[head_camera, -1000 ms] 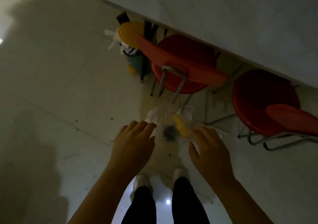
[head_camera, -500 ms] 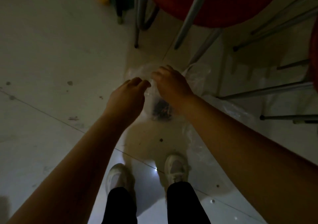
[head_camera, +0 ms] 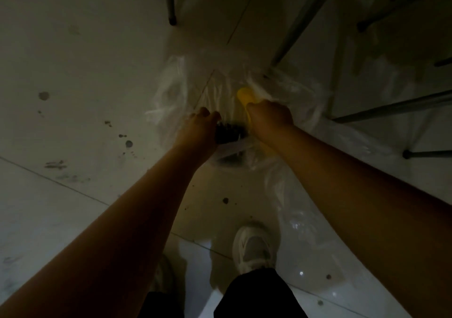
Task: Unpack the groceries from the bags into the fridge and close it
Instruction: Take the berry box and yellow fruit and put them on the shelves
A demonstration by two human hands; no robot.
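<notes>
A clear plastic bag lies crumpled on the pale tiled floor in front of my feet. Both hands reach down into it. My right hand is closed around a yellow item, whose rounded end sticks out past my fingers. My left hand is curled against a dark bristly pack with a white edge and seems to grip it. What lies lower in the bag is hidden by my hands and the dim light. No fridge is in view.
Metal chair legs stand close behind and to the right of the bag, and one more leg at the top. A second clear bag lies by my right shoe. The floor is speckled with dirt.
I have bent lower, so the bag looks closer. My right hand has closed on the yellow item, and my left hand has moved from the bag's rim onto the dark pack.
</notes>
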